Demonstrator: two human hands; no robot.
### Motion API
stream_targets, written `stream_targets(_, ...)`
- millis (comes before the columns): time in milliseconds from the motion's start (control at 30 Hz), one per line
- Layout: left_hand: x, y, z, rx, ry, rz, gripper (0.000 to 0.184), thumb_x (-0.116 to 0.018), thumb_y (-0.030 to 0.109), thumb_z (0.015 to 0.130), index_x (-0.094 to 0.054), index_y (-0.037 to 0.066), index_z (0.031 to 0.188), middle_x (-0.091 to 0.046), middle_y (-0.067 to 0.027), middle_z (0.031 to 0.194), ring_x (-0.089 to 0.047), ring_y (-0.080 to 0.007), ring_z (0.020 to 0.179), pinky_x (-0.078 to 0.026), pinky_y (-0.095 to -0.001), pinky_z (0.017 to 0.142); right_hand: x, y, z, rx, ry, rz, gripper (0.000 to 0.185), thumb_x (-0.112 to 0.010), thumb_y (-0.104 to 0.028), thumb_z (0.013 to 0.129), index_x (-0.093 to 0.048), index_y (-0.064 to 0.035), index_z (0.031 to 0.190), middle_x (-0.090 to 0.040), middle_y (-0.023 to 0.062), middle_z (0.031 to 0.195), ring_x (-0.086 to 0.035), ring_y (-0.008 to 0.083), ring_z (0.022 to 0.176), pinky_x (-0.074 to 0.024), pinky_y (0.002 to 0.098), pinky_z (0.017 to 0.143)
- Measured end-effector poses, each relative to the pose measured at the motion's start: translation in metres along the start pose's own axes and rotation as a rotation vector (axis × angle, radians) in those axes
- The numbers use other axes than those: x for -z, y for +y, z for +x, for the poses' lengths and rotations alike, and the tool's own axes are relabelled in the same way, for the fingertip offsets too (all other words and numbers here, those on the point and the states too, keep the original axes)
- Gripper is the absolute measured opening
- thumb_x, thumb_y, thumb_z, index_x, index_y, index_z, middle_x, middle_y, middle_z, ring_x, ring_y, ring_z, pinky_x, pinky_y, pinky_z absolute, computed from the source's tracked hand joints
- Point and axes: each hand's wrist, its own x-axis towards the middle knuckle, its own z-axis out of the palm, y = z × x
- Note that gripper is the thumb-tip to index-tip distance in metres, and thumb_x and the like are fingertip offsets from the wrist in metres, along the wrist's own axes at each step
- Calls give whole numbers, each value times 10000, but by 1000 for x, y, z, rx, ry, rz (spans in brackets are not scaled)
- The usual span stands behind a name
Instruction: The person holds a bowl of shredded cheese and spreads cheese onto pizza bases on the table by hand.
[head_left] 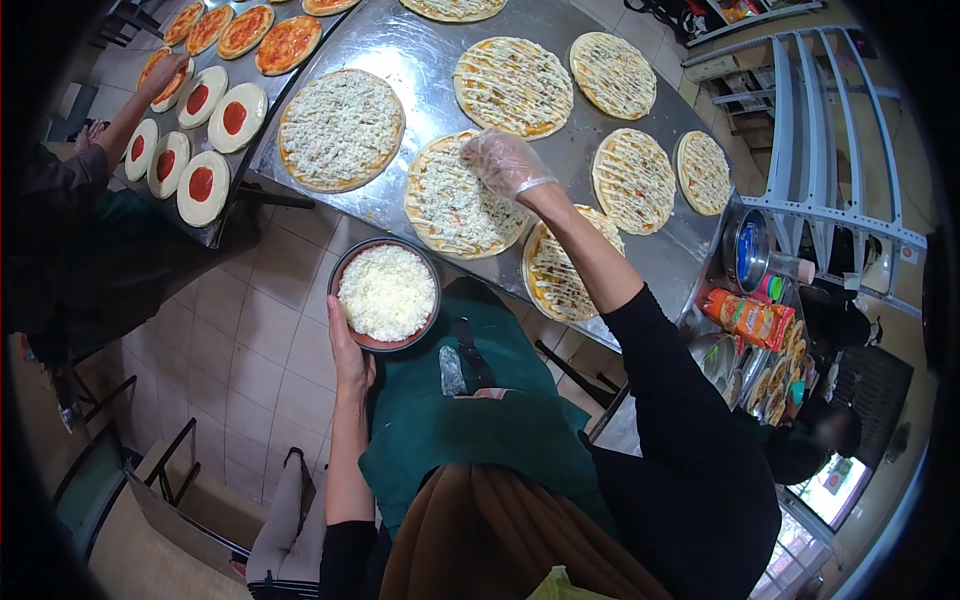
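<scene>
My left hand (350, 345) holds a round bowl (384, 347) by its left side, in front of my green apron. White grated cheese (388, 293) fills the bowl. My right hand (500, 163), in a clear plastic glove, is over the upper right part of a pizza (440, 200) at the near edge of the metal table (425, 75). Its fingers point down and are bunched; whatever they hold is hidden. White shreds cover much of this pizza. To its left lies a larger pizza (341, 130) covered in white shreds.
Several pizzas with pale stripes, one of them (514, 87) behind my right hand, lie on the table. At the left, a co-worker's hand (165, 73) reaches over sauced dough rounds (245, 32). Bowls (750, 250), an orange packet (745, 318) and a metal rack (830, 130) stand right.
</scene>
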Motion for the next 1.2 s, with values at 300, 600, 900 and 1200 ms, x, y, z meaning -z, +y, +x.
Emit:
stream_targets(300, 2, 1, -1, 1, 4, -27, 640, -368, 505, 1023, -349, 9, 1428, -486, -149, 1389, -516, -231, 1251, -428, -368, 1056, 37, -5, -27, -191, -129, 119, 136, -602, -110, 889, -700, -27, 934, -673, 191, 802, -657, 329, 722, -524, 399, 690)
stream_targets(600, -4, 5, 3, 10, 12, -34, 615, -373, 473, 1033, -371, -19, 1402, -505, -152, 1366, -525, -217, 1235, -422, -347, 1049, 5, -24, -83, -134, -3, 125, 107, -644, -139, 879, -662, -46, 929, -663, 172, 847, -656, 333, 792, -524, 397, 698)
stream_targets(900, -4, 5, -5, 20, -34, -17, 615, -361, 482, 1032, -374, -7, 1406, -503, -151, 1373, -520, -221, 1243, -416, -356, 1057, 33, 20, -31, -446, -61, 347, 159, -665, -156, 854, -720, -48, 957, -712, 148, 869, -673, 226, 772, -521, 348, 730)
stream_targets(1200, 13, 4, -11, 13, 15, -17, 630, -343, 492, 1032, -337, 16, 1445, -472, -150, 1408, -498, -242, 1273, -408, -378, 1074, 14, 17, 12, -16, 97, -75, 126, -613, -75, 842, -705, -37, 919, -676, 187, 830, -654, 352, 785, -522, 415, 741)
